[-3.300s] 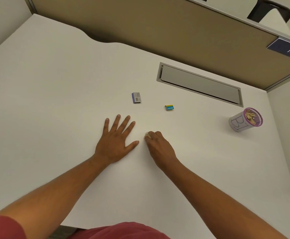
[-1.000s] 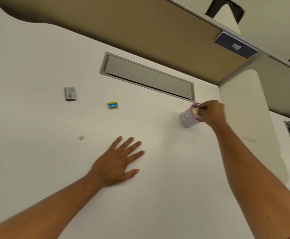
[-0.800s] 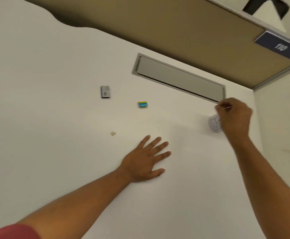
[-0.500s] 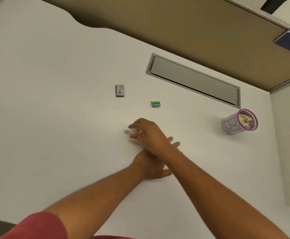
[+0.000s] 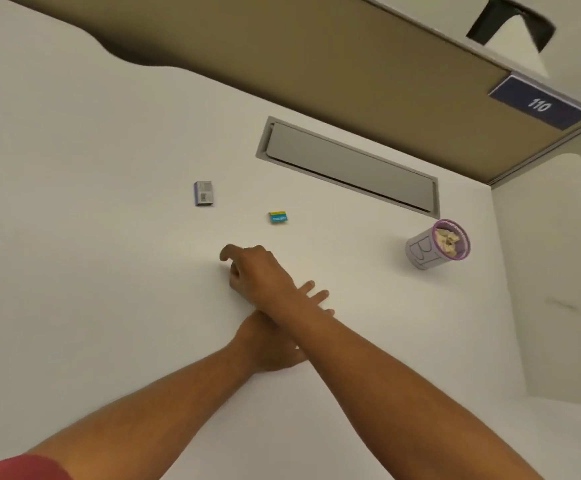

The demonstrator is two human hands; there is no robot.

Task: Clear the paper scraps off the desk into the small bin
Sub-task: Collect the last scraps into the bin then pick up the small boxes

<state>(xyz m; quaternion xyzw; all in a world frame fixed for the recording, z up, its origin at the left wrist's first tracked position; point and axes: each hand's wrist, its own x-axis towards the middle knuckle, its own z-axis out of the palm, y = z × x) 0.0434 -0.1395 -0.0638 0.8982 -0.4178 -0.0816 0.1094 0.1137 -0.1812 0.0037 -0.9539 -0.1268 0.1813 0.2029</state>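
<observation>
Desk (image 5: pixel 74 168): white tabletop, its far edge against a tan partition (image 5: pixel 316 53).
Small bin (image 5: pixel 436 244): near the tabletop's right edge, just beyond the near right corner of the grey hatch; purple rim, pen marks on its wall, pale paper scraps (image 5: pixel 450 237) heaped inside.
Right hand (image 5: pixel 252 268): your forearm crosses over the left one; fingers curled downward onto the tabletop around mid-desk. Whether they pinch a scrap cannot be told; the hand hides the spot.
Left hand (image 5: pixel 275 341): lies flat, fingers spread wide, holding nothing; your right forearm covers most of it, fingertips showing past it.
Grey hatch (image 5: pixel 348 168): long lid set flush near the far edge.
Grey box (image 5: pixel 203 193): small, barcode up, beyond your right hand, towards the far edge.
Teal packet (image 5: pixel 278 217): between the grey box and the small bin, well apart from both.
Sign (image 5: pixel 538 105): dark plate, "110", atop the partition.
</observation>
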